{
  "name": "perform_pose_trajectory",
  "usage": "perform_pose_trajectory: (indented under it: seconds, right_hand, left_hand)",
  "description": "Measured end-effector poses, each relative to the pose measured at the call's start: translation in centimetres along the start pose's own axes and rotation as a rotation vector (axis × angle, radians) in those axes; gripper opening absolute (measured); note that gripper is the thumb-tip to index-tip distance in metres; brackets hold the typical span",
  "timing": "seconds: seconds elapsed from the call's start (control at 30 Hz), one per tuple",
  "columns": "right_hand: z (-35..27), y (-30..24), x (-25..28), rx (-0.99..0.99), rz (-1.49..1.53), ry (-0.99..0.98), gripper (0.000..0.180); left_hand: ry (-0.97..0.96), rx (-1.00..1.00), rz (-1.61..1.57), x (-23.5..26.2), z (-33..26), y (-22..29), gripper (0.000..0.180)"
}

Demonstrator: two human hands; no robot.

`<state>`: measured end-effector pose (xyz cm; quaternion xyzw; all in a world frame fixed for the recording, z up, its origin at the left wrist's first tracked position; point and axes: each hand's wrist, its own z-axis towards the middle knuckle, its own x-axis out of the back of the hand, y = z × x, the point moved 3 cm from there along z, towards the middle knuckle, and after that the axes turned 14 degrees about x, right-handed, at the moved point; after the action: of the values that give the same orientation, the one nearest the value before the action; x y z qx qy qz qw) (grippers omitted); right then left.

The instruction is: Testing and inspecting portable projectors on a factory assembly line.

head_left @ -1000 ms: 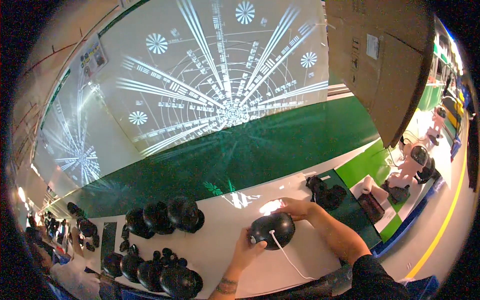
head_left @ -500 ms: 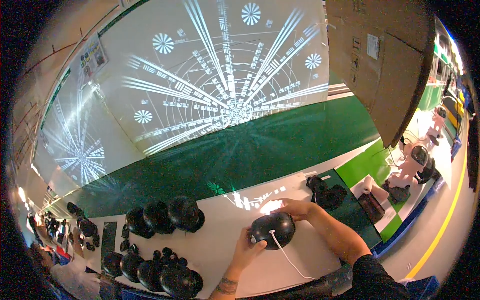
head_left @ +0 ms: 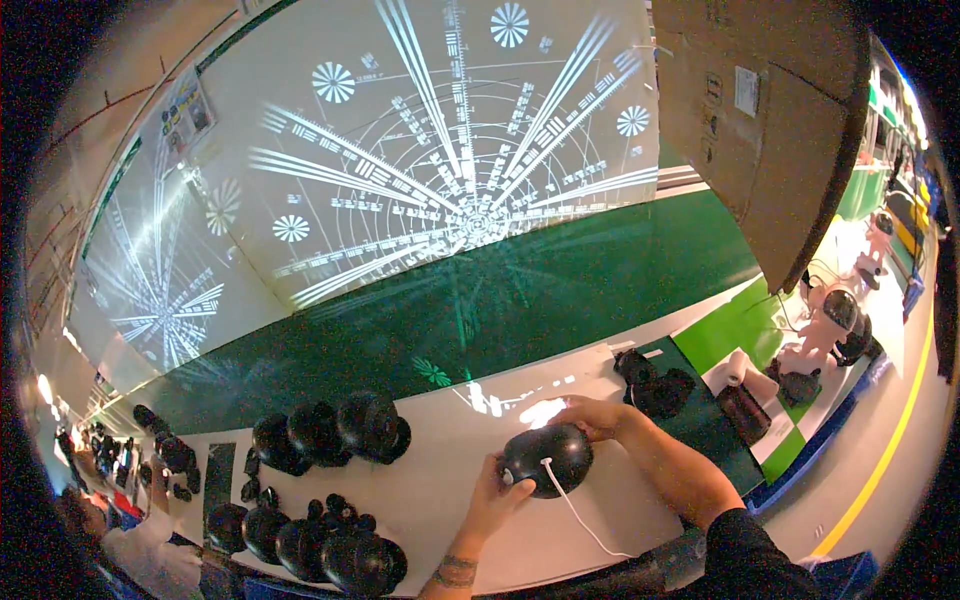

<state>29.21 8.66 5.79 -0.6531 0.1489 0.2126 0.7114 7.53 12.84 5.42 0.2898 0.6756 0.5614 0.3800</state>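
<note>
A glossy black, egg-shaped projector (head_left: 548,462) is held over the white table between my two hands. Its near side carries a plugged-in white cable (head_left: 580,517) that trails down toward the table's near edge. My left hand (head_left: 496,495) grips the projector's left side, thumb on the near face. At its far right side, my right hand (head_left: 592,416) has bent fingers around the front, where bright light comes out; some fingertips are hidden. A white radial test pattern (head_left: 475,215) shines on the wall ahead.
Black rounded units (head_left: 368,428) stand in two rows at left. Right of my hands lie dark parts (head_left: 655,385) and a white roll (head_left: 738,368) near a green mat (head_left: 730,325). A large cardboard box (head_left: 760,120) looms at upper right. Another person (head_left: 140,550) sits at lower left.
The projected pattern has shifted slightly right on the wall, and a faint pinwheel now shows on the left panel. My hands and the projector have barely moved.
</note>
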Motion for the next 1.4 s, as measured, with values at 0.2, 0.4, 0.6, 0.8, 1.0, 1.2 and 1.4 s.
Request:
perform_pose_trajectory:
  seconds: [0.2,0.4,0.6,0.8,1.0,1.2,1.4]
  right_hand:
    - [0.5,-0.1,-1.3,0.071,-0.074,0.012,0.035]
    - [0.1,-0.4,-0.9,-0.001,-0.111,0.031,0.035]
    - [0.1,-0.7,-1.5,0.047,-0.135,-0.002,0.037]
    - [-0.1,-0.9,-1.7,0.054,-0.088,-0.018,0.036]
    - [0.2,0.0,-0.6,0.047,-0.107,-0.023,0.032]
    - [-0.4,0.0,1.0,0.049,-0.365,-0.153,0.032]
    - [0.0,0.6,-0.4,0.035,0.005,0.062,0.036]
  left_hand:
    - [0.010,0.041,-0.019,0.1,-0.5,0.1,0.058]
    - [0.002,0.025,-0.035,-0.1,-0.3,-0.3,0.057]
    - [-0.001,0.024,-0.028,-0.2,-0.3,0.0,0.057]
    - [0.009,0.005,-0.014,-0.3,-0.3,-0.3,0.058]
    - [0.011,0.020,-0.013,-0.5,-0.4,0.0,0.057]
    - [0.005,0.034,-0.009,-0.2,-0.5,-0.1,0.057]
    - [0.003,0.007,0.020,-0.7,-0.2,-0.1,0.060]
